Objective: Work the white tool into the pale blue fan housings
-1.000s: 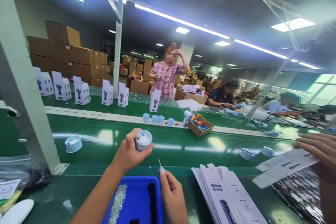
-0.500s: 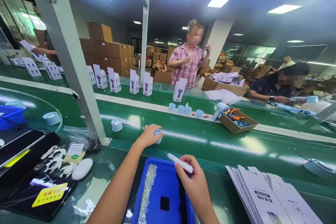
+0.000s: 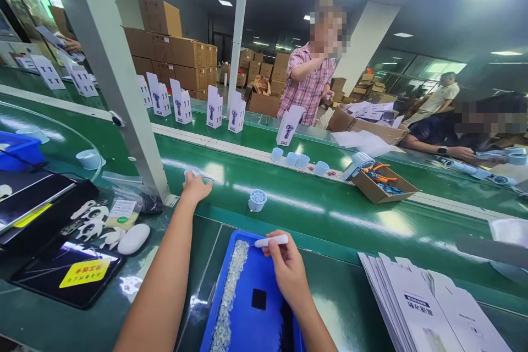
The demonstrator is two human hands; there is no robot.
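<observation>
1. Tray [image 3: 247,308], blue, set on the near bench edge: a strip of small pale granules [image 3: 229,297] is laid along its left side, and a small black square [image 3: 258,298] and a dark strip by the right wall are held in the middle.
2. Cardboard box [image 3: 381,187], open, on the far side of the green belt [image 3: 330,214]: orange-handled tools are contained.
3. White pen-like tool [image 3: 271,241]: pinched between the closed fingers of the right hand [image 3: 289,272] above the tray's far edge; long axis roughly level, tip pointed left.
4. Left hand [image 3: 195,188]: stretched out to the belt, fingers closed over a pale blue cup [image 3: 193,173].
5. Second pale blue cup [image 3: 257,199]: stood upright alone on the belt, between both hands.
</observation>
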